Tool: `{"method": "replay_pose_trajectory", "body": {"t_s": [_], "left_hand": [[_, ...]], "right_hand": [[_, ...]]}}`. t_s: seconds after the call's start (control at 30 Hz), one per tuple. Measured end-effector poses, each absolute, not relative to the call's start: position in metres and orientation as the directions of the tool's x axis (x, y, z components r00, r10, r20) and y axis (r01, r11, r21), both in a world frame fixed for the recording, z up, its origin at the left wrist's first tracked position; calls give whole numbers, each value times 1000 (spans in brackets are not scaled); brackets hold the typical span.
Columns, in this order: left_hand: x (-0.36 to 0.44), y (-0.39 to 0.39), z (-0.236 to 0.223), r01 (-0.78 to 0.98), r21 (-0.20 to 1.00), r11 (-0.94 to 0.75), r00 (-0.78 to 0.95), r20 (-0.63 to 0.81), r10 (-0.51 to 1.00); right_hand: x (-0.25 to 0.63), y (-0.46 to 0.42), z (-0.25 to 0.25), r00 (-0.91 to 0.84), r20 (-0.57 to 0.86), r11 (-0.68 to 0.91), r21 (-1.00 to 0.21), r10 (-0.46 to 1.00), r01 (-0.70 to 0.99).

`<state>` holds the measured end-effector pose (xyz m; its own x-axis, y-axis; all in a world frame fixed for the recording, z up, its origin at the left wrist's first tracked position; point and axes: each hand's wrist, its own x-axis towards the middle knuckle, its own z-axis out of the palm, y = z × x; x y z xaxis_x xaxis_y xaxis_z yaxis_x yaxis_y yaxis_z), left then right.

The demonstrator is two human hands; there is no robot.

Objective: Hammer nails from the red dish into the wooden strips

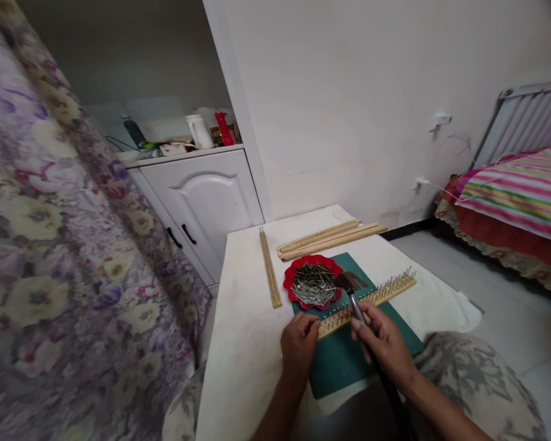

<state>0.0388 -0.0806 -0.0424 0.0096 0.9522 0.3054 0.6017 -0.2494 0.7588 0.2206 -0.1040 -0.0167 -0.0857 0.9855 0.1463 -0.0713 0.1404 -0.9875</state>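
My right hand (381, 337) is wrapped round the shaft of a claw hammer (356, 303), its head raised above a wooden strip (397, 288) set with rows of upright nails. At the strip's left end, my left hand (299, 340) is closed in a pinch; whatever its fingertips hold is too small to make out. The strip lies slantwise across a green mat (342, 361). Just behind my left hand stands a red scalloped dish (288, 283) full of loose nails (314, 285), partly on the mat. The hammer head overlaps the dish's right edge in view.
On the white-covered table (243, 343), a narrow wooden strip (270, 269) lies left of the dish. More wooden strips (330, 241) rest at the back by the wall. A floral curtain (96, 245) hangs at left, near a white cabinet (211, 208); a bed (523, 190) stands at right.
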Motion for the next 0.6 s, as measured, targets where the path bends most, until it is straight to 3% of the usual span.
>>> {"method": "replay_pose_trajectory", "body": {"t_s": [0.3, 0.6], "left_hand": [[41, -80, -43, 675, 704, -222, 25, 279, 960], [43, -80, -46, 696, 687, -208, 29, 263, 964]], "right_hand": [[225, -105, -16, -134, 79, 66, -993, 988, -96], [223, -113, -15, -406, -31, -60, -997, 913, -57]]}}
